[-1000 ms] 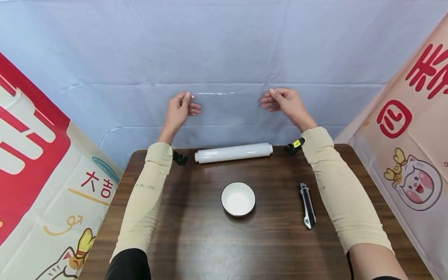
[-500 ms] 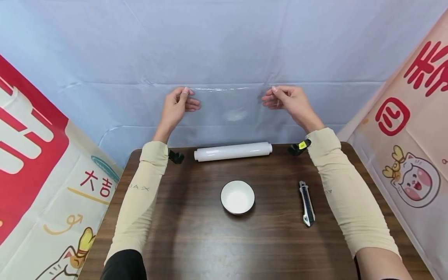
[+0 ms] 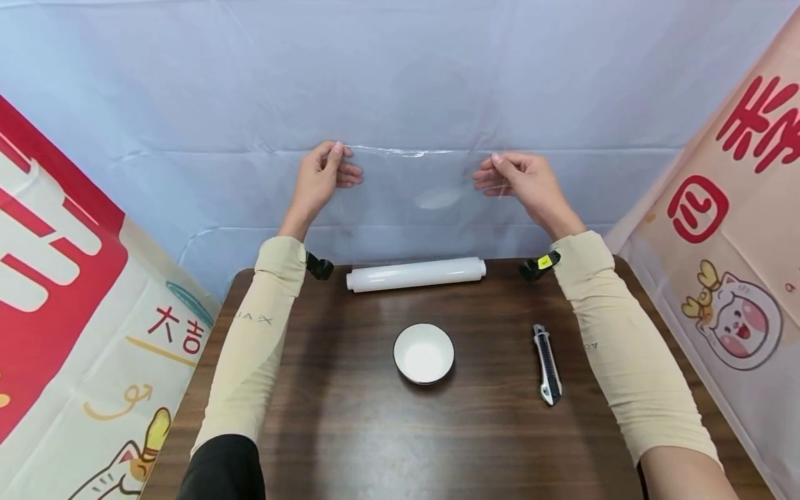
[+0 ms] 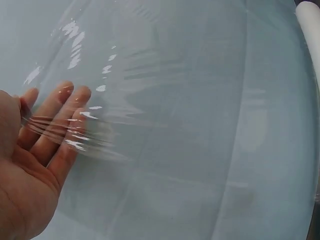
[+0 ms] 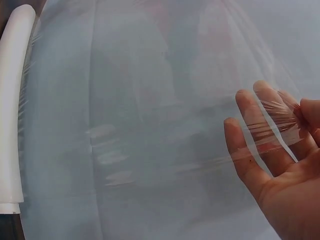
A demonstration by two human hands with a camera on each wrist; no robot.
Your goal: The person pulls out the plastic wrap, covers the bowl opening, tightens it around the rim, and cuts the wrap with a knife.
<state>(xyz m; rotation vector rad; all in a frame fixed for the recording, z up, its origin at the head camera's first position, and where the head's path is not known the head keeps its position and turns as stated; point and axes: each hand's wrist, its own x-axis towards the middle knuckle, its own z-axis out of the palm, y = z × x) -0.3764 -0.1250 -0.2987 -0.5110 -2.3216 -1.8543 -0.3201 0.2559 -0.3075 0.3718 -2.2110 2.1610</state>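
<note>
Left hand [image 3: 319, 175] and film [image 3: 417, 198] now higher

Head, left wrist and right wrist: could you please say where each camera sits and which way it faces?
Head: worn on the head, facing forward and down over the table; arms, left hand and right hand show.
Left wrist: on that wrist, facing the clear film; left hand's palm side shows.
Right wrist: on that wrist, facing the film; right hand's palm side shows.
Shared: the film and white roll, in both wrist views.
</note>
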